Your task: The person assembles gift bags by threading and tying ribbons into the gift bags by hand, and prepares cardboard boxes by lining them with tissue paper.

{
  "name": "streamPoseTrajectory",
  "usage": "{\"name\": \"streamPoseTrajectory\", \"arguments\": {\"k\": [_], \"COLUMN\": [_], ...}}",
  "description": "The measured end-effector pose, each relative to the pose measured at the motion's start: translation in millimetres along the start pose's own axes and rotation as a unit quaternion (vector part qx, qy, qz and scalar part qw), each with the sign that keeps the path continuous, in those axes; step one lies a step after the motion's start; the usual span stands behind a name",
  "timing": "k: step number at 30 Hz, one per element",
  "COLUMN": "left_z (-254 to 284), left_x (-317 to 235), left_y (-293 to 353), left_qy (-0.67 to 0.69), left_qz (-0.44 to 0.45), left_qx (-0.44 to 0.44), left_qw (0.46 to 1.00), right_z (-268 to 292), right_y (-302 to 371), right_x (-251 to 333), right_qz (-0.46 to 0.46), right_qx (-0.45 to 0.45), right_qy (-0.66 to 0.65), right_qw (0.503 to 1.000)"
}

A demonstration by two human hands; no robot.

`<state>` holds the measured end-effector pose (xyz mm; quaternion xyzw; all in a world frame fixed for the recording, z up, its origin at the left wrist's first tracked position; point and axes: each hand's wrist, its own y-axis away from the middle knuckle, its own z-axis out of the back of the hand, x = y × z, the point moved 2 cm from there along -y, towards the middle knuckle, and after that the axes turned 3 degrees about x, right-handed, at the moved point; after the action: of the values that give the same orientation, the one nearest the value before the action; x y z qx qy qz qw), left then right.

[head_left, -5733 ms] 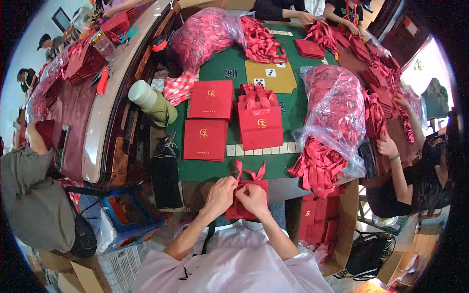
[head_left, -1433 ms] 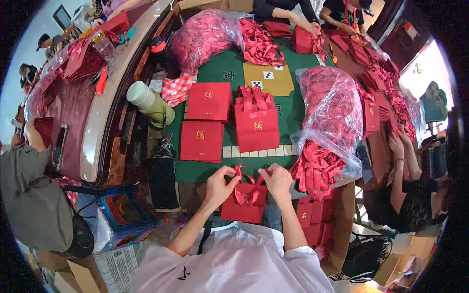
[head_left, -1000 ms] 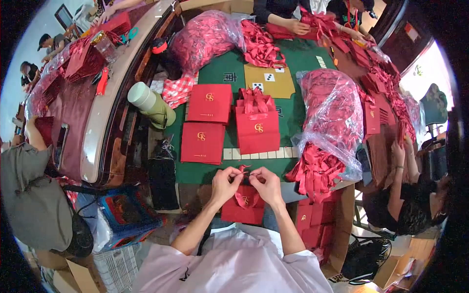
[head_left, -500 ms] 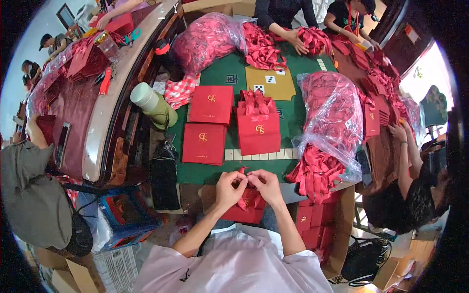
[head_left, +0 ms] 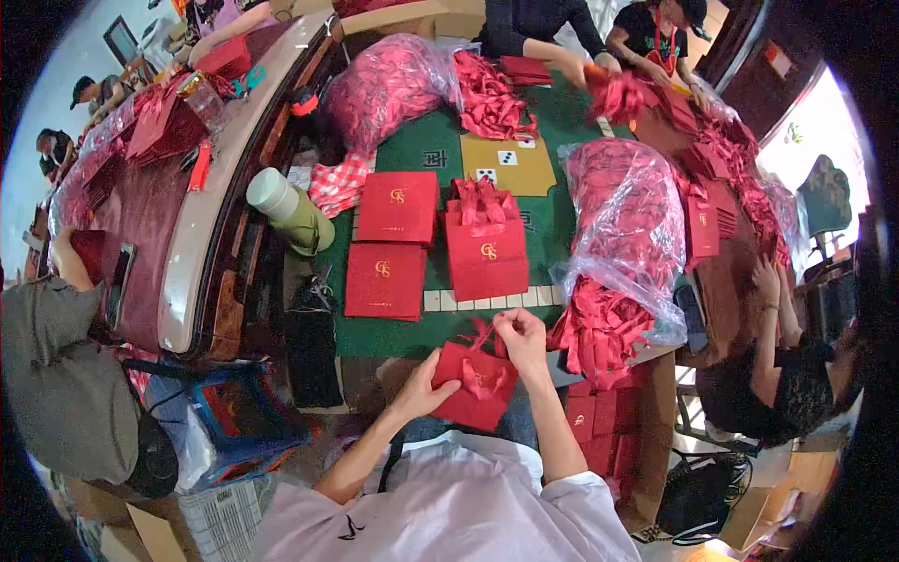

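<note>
A small red paper gift bag (head_left: 468, 405) with gold lettering is tilted at the table's near edge, close to my body. My left hand (head_left: 426, 387) grips its left side, the thumb lying over the front. My right hand (head_left: 522, 335) is closed in a pinch on a red ribbon (head_left: 479, 335) at the bag's top right. Another ribbon loop hangs on the bag's front. Farther up on the green table, a stack of red gift bags (head_left: 485, 258) with ribbon handles lies beside two piles of flat red bags, a far one (head_left: 396, 208) and a near one (head_left: 384, 281).
Right of the stack lies a clear plastic sack (head_left: 626, 234) spilling red ribbons; another sack (head_left: 389, 94) is at the far left. A green bottle (head_left: 295, 211) stands by the left edge. A cardboard box (head_left: 660, 421) holds red bags. Co-workers sit around.
My left hand has gone from the ribbon to the bag's left side. My right hand has moved up and right with the ribbon. The bag has risen and tilted. A co-worker has lifted ribbons.
</note>
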<state>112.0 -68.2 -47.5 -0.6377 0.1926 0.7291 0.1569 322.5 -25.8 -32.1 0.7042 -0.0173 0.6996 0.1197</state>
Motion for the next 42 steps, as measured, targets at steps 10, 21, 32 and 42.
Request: {"name": "streamPoseTrajectory", "arguments": {"k": [10,21,32,42], "left_z": [8,48,27,27], "left_x": [-11,-59,-41,-22], "left_y": [20,-76,-171,-153], "left_qy": [0.057,0.056,-0.020,-0.341], "left_qz": [0.033,-0.088,-0.104,-0.076], "left_qx": [0.060,-0.128,-0.207,-0.264], "left_qw": [0.996,0.986,0.973,0.899], "right_z": [18,19,24,50], "right_y": [-18,69,78,63], "right_x": [-4,-17,-13,3], "right_qz": [0.062,0.183,0.202,0.147], "right_qx": [-0.020,-0.083,-0.090,-0.196], "right_qy": [0.054,0.335,0.286,0.416], "right_qw": [0.996,0.921,0.932,0.876]}}
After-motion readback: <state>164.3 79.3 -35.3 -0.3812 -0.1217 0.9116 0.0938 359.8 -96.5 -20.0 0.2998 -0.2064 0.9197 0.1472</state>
